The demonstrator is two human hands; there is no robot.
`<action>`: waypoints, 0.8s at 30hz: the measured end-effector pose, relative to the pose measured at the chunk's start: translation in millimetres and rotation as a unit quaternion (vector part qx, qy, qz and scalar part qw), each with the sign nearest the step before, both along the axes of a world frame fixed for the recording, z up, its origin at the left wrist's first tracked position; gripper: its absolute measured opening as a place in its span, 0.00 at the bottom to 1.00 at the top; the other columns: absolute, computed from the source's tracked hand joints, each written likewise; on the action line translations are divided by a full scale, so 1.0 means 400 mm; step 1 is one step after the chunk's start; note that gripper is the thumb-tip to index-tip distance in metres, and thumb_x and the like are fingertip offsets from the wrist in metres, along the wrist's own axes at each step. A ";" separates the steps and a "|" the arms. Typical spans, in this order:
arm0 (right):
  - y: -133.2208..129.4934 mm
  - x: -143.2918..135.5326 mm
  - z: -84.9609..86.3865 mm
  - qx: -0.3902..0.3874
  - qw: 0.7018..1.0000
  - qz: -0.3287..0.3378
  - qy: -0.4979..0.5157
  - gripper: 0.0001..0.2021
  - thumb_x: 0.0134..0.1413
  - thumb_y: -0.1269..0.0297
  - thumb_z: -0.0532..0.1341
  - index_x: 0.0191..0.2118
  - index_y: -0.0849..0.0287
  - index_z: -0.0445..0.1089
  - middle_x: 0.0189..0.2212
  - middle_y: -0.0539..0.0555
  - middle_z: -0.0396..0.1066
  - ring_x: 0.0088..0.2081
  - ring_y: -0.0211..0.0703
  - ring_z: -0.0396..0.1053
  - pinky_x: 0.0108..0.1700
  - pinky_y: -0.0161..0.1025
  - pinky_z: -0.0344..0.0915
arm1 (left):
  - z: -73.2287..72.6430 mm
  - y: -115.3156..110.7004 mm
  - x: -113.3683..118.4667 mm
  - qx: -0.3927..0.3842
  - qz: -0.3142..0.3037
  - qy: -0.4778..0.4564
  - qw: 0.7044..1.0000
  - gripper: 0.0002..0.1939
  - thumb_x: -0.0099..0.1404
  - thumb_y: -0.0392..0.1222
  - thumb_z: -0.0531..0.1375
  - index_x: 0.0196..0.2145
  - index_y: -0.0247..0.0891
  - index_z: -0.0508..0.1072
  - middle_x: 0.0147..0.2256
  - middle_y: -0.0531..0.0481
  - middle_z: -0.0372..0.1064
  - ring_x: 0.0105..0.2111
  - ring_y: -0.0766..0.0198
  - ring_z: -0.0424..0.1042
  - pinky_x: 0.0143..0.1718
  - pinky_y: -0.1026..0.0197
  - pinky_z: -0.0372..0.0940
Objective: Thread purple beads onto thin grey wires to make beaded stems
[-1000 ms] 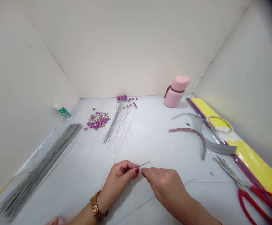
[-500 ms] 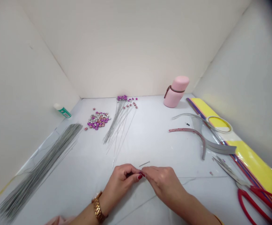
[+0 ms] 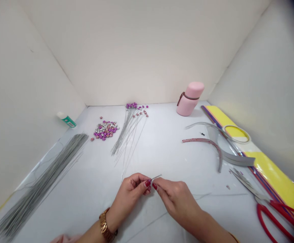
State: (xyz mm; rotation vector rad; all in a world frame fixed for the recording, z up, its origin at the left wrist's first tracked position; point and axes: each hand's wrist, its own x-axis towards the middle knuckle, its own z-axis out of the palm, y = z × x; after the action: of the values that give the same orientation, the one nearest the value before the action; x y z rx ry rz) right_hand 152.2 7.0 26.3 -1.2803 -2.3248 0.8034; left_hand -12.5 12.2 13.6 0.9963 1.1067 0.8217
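Left hand (image 3: 135, 189), lower centre, pinches small purple piece (image 3: 150, 180) at fingertips. Right hand (image 3: 176, 194) just beside; can't tell what it grips. Thin wire (image 3: 222, 194) extends right of it. Bead pile (image 3: 106, 130) left of centre.

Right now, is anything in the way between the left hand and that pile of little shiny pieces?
Yes, a little: strands of the middle bunch of thin wires lie across the straight line from the left hand to the pile. Nothing tall is visible there.
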 end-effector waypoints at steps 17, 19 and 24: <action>0.001 -0.007 -0.020 0.027 0.999 -0.013 0.024 0.12 0.56 0.73 0.45 0.32 0.58 0.64 0.25 0.50 0.69 0.26 0.35 0.66 0.29 0.30 0.59 | 0.009 -0.003 0.006 0.014 0.017 0.014 1.000 0.10 0.55 0.44 0.58 0.25 0.34 0.71 0.21 0.52 0.67 0.25 0.67 0.64 0.29 0.65 0.58; 0.000 -0.009 -0.024 0.037 0.999 -0.015 0.024 0.12 0.56 0.73 0.45 0.32 0.58 0.64 0.24 0.50 0.69 0.26 0.35 0.67 0.29 0.30 0.59 | 0.008 -0.004 0.006 0.011 0.020 0.013 1.000 0.10 0.56 0.44 0.58 0.25 0.34 0.71 0.21 0.52 0.67 0.24 0.67 0.64 0.29 0.65 0.58; -0.005 -0.018 -0.037 0.055 0.998 -0.027 0.016 0.12 0.57 0.72 0.45 0.30 0.59 0.64 0.23 0.51 0.68 0.25 0.36 0.66 0.28 0.31 0.59 | 0.005 -0.006 0.008 0.018 0.019 0.009 1.000 0.09 0.56 0.43 0.57 0.26 0.34 0.71 0.22 0.51 0.67 0.25 0.66 0.64 0.30 0.64 0.59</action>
State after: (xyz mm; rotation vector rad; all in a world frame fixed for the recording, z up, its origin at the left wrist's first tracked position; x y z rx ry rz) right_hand 145.0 5.2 11.3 -1.2688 -2.2665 0.6646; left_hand -9.2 10.0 15.5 1.0168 1.1324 0.8679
